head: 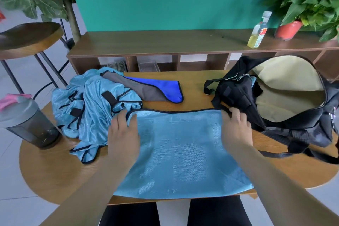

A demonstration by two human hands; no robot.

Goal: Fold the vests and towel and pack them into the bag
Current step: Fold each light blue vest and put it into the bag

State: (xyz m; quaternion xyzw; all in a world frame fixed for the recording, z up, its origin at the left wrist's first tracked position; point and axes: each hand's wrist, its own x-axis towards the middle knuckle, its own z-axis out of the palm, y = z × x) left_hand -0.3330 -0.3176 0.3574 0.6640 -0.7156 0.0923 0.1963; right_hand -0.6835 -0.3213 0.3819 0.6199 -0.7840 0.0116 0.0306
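Note:
A light blue vest (179, 152) with black trim lies spread flat on the wooden table (55, 170) in front of me. My left hand (124, 130) pinches its far left corner, and my right hand (235, 124) pinches its far right corner. A crumpled heap of light blue vests (91, 108) sits at the left. Behind it lies a folded grey and royal blue towel (157, 90). The black bag (286, 101) stands unzipped at the right, its beige lining showing.
A dark shaker cup (29, 123) stands at the table's left edge. Behind the table runs a low wooden shelf (165, 44) with an oil bottle (258, 31) and a red-potted plant (300, 9). A stool (29, 38) stands at the far left.

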